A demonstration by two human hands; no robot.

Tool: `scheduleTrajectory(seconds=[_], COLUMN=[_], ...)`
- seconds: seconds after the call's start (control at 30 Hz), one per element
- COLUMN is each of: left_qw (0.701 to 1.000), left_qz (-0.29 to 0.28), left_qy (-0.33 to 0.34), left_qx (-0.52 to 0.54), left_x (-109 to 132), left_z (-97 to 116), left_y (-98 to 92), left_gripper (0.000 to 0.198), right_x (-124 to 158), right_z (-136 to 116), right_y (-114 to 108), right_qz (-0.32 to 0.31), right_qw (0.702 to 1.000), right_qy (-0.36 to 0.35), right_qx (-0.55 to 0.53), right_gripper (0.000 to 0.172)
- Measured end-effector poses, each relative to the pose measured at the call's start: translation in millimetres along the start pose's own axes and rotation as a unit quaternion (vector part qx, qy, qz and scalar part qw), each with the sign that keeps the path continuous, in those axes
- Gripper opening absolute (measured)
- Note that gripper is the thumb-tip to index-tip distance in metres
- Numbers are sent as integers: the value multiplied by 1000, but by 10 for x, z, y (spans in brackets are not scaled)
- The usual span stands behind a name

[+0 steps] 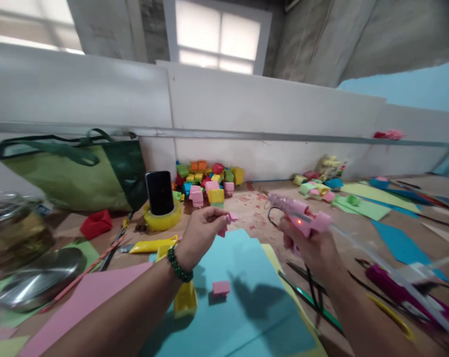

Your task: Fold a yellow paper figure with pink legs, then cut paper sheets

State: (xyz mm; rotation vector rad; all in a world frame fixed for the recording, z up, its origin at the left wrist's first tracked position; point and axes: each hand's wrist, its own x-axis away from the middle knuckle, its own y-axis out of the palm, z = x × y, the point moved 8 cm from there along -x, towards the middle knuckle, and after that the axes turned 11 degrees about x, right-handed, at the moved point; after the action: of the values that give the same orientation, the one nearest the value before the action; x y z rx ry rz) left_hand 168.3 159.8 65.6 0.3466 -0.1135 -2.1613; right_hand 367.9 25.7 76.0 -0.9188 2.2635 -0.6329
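Note:
My left hand point(205, 229) pinches a small folded pink paper piece point(229, 218) above the light blue paper sheets point(246, 263). A green bead bracelet point(178, 265) circles that wrist. My right hand point(313, 243) is wrapped round a pink hot glue gun point(302, 217) with a lit red light, its nozzle pointing left toward the pinched piece but apart from it. A clear glue stick point(361, 253) sticks out of its back end. On the blue sheets below lies a small pink paper box point(221, 288). Left of it rests a yellow folded paper piece point(185, 300).
Colourful folded paper boxes point(205, 181) are heaped by the wall. A phone point(159, 193) leans in a yellow tape roll point(162, 218) near a yellow cutter knife point(150, 245). Left stand a green bag point(68, 171) and a glass jar point(18, 235). Right lies a magenta tool point(391, 285).

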Motion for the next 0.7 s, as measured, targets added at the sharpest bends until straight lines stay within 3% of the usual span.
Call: scheduleTrajectory(seconds=[0.13, 0.3, 0.7], left_qw=[999, 992, 991], left_qz=[28, 46, 46], left_qy=[43, 81, 97], left_qx=[-8, -80, -84], left_x=[-17, 29, 70], left_z=[59, 137, 167], left_y=[-67, -69, -42], left_gripper=[20, 19, 16], right_x=[250, 363, 442], right_z=[-271, -473, -469], right_y=[152, 133, 59], right_qz=[-70, -68, -22], right_qw=[995, 983, 992], right_qy=[-69, -138, -54], right_qx=[32, 104, 111], right_gripper=[35, 39, 41])
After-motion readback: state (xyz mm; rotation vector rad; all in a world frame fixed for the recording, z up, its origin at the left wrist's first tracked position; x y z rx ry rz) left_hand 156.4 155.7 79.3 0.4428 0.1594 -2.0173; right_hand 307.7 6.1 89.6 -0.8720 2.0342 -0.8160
